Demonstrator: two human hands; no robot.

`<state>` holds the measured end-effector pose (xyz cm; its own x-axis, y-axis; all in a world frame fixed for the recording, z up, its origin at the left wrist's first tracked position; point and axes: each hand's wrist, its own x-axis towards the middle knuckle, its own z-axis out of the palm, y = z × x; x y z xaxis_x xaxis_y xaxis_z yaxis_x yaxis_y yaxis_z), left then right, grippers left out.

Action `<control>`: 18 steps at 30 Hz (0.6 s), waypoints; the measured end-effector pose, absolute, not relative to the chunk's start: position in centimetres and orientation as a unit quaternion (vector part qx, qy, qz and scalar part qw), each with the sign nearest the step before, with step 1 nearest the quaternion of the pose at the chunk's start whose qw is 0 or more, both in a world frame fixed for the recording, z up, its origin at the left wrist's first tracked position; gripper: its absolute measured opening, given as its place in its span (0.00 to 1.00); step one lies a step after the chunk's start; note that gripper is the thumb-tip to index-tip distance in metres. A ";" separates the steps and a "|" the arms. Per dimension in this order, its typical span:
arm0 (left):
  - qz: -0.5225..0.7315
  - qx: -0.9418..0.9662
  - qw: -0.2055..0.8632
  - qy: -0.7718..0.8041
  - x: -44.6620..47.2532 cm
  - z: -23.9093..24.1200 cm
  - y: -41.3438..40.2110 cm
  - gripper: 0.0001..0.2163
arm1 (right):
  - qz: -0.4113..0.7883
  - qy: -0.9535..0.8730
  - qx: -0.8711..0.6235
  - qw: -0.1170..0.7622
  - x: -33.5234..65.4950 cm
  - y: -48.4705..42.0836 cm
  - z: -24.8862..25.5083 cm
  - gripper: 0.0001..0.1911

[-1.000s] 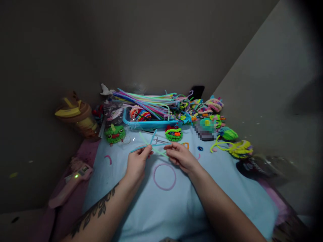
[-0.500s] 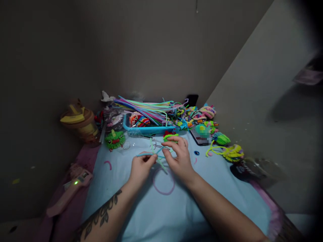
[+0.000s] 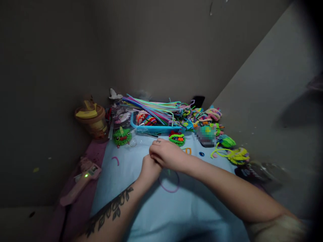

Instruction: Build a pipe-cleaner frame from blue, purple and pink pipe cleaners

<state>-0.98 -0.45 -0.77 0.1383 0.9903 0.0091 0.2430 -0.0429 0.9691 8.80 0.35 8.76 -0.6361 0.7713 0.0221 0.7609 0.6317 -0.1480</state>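
While a pale green strand (image 3: 169,171) shows beside the purple ring (image 3: 171,192) on the blue cloth (image 3: 161,215), the right hand (image 3: 167,153) curls over the left hand (image 3: 150,168) just beyond; whether either grips anything, I cannot tell.

Leafy ink on a bare forearm

The left forearm (image 3: 126,205) bears a dark tattoo (image 3: 116,212) of leaves, some shaded, trailing from near the wrist. The right grip (image 3: 168,154) has a small dark finger marking (image 3: 158,141). Pale, blurred cloth (image 3: 276,230) shows by the right elbow.
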 end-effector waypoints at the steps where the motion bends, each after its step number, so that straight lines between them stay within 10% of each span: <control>1: 0.402 0.608 0.457 0.510 -1.0 -0.9 -0.6 0.05 | 0.068 -0.892 -0.444 0.042 8.9 0.4 8.8 0.06; 12: 0.408 0.648 0.410 0.496 -1.0 -0.9 -1.3 0.08 | 0.186 -0.754 -0.611 0.152 9.6 1.1 8.7 0.07; 18: 0.409 0.627 0.455 0.482 -0.9 -1.0 -1.3 0.06 | 0.156 -0.825 -0.539 0.071 9.1 0.9 9.5 0.08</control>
<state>-0.86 -1.31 -1.01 0.2019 0.9766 0.0739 0.2326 -0.1211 0.9650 9.09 0.91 9.46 -0.4099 0.9107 -0.0511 0.8668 0.3714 -0.3327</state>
